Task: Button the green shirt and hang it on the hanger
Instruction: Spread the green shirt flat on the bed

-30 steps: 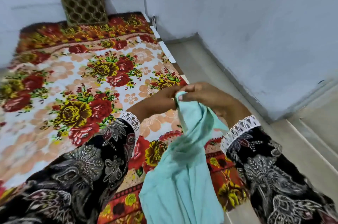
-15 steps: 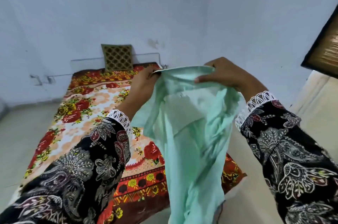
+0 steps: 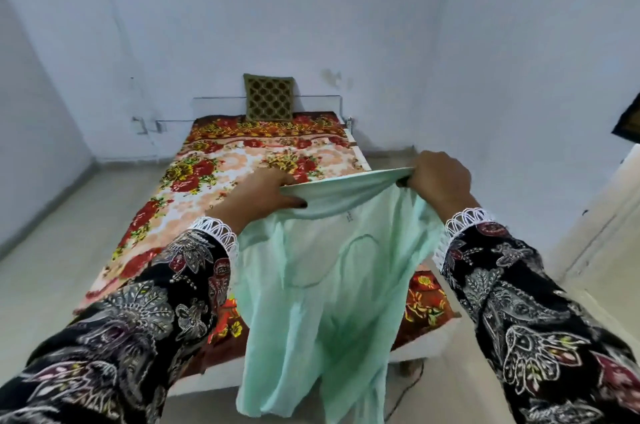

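Left hand [image 3: 266, 195] and right hand [image 3: 438, 179] raised apart, grips closed

bed [image 3: 431, 328] | floral sheet [image 3: 221, 181] spread | patterned cushion [image 3: 269, 97] at head

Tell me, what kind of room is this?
Probably a plain bedroom: a bed with a flowery sheet, a patterned cushion propped against the bare wall.

green shirt [image 3: 322, 288] stretched between both hands, floral bed [image 3: 242, 164] behind
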